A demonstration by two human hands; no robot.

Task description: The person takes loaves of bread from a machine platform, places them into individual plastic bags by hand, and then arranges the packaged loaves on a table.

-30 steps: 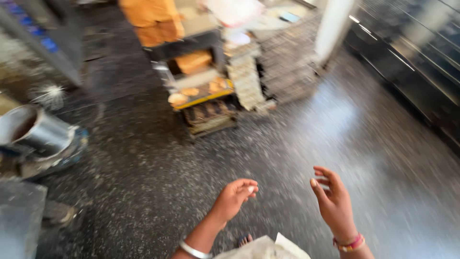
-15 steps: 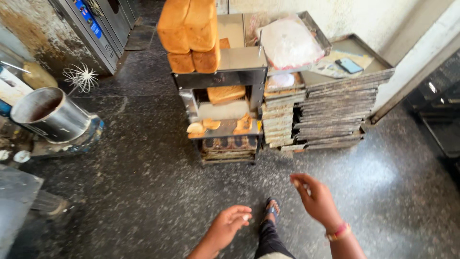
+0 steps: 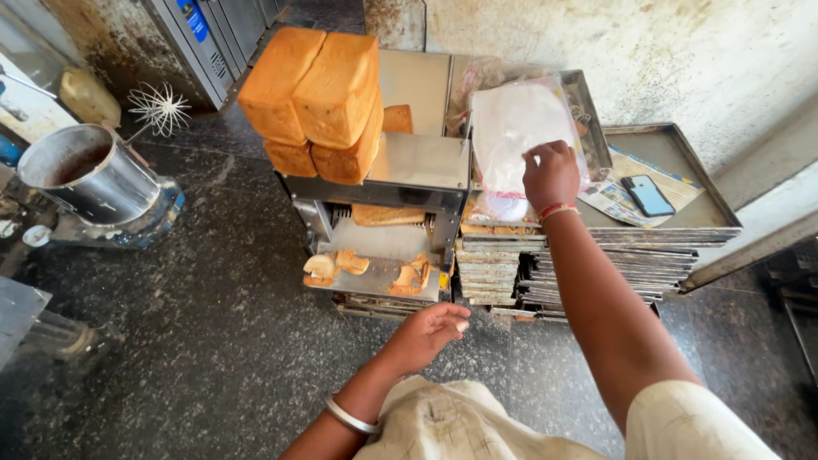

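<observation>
Right hand (image 3: 550,175) is stretched forward, arm nearly straight, palm down on the lower right edge of the bag stack (image 3: 514,136). Fingers look curled onto the plastic, pinching the edge (a real clamp or only pressing down, I cannot tell, the thumb is hidden).

Bag stack: clear plastic bags lying in a metal tray (image 3: 594,119), which sits tilted on top of the tray pile (image 3: 579,264). It lies straight ahead of the right shoulder, long axis running away from the person, slightly leaning right. The right hand is already on it; the left is well apart from it.

Left hand (image 3: 426,332) hangs low near the body, palm open, fingers loosely spread, holding nothing. It is nearest the slicer (image 3: 383,213) outfeed shelf, just short of the bread scraps (image 3: 341,264).

Loaves (image 3: 317,98) are stacked on the slicer top, left of the bags, not touching them. Phone (image 3: 648,195) lies on a paper on the tray pile, right of the hand, apart. Mixer bowl (image 3: 85,175) and whisk (image 3: 159,108) stand far left on the floor.
</observation>
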